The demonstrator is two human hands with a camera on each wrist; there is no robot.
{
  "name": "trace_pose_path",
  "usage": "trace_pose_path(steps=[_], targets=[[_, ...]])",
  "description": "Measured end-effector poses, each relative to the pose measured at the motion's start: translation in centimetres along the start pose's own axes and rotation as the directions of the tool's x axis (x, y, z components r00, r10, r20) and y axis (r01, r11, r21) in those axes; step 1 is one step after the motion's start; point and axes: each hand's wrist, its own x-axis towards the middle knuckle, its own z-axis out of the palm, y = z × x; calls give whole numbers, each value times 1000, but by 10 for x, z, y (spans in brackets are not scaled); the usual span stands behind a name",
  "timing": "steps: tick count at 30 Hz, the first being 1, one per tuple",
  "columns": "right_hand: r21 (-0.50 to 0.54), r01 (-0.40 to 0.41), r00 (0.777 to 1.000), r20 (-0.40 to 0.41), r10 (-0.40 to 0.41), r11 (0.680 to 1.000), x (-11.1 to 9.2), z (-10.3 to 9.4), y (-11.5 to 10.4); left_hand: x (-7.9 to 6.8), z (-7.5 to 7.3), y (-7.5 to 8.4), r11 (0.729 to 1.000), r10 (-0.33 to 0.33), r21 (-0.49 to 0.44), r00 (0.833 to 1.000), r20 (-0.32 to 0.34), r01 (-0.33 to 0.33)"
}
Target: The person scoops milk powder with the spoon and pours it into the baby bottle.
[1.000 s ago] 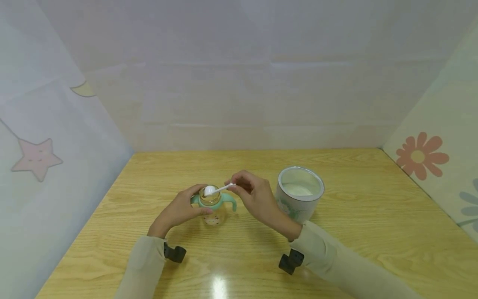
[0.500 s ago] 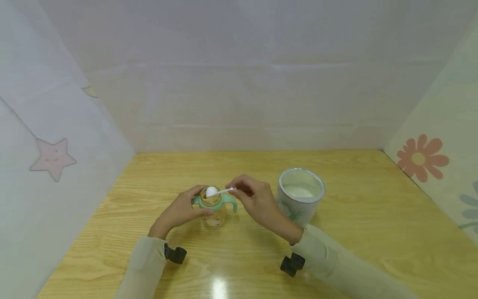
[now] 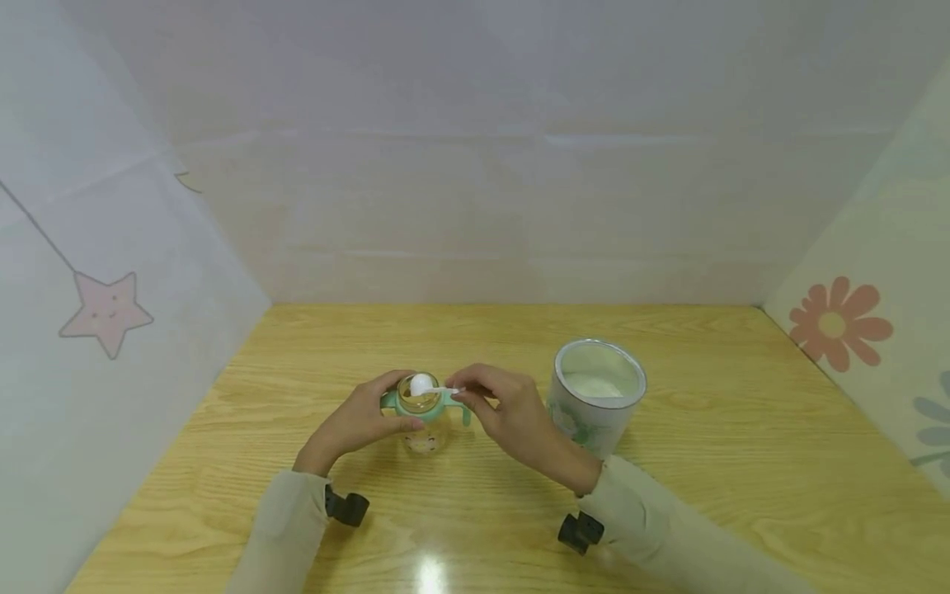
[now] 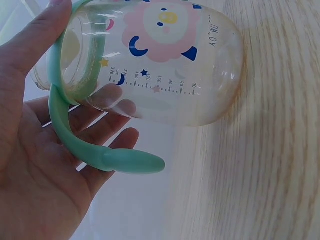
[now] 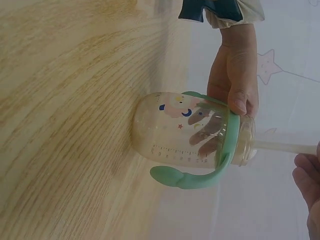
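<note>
A clear baby bottle (image 3: 425, 436) with green side handles stands upright on the table, its top uncovered. My left hand (image 3: 369, 414) holds it round the collar, thumb in front and fingers behind. In the left wrist view the bottle (image 4: 165, 65) shows a printed animal face and a measuring scale. My right hand (image 3: 512, 412) pinches the thin handle of a white scoop (image 3: 421, 384), whose bowl is at the bottle's mouth. Whether powder is in the bowl cannot be told. Fingertips of the right hand (image 5: 311, 180) appear at the right wrist view's edge, by the scoop handle (image 5: 285, 146).
To the right of the bottle stands a white can (image 3: 594, 425) with its top off and pale powder (image 3: 594, 385) inside. My right forearm passes in front of it. Printed cloth walls (image 3: 475, 223) border the wooden table (image 3: 712, 388) behind and at both sides.
My right hand has come down slightly, and the scoop handle has gone from slanting up to nearly level. The bowl at the bottle's mouth has turned. My left hand keeps its hold on the bottle.
</note>
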Motion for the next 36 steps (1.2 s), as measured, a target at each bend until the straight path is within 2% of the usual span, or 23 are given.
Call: trace_pose_path(steps=[6, 22, 27, 31, 36], targets=[[-66, 94, 996, 4, -94, 993, 0, 2, 2, 0, 0, 0, 1000, -12, -11, 1000, 1, 12], [-124, 144, 990, 19, -143, 982, -3, 1, 2, 0, 0, 2, 1000, -16, -12, 1000, 1, 16], [-94, 119, 993, 7, -119, 988, -3, 2, 1, 0, 0, 2, 1000, -13, -7, 1000, 0, 13], [-22, 40, 998, -44, -41, 999, -2, 3, 2, 0, 0, 3, 1000, -11, -5, 1000, 0, 11], [31, -58, 991, -122, 61, 998, 1, 3, 4, 0, -1, 2, 1000, -16, -6, 1000, 0, 16]])
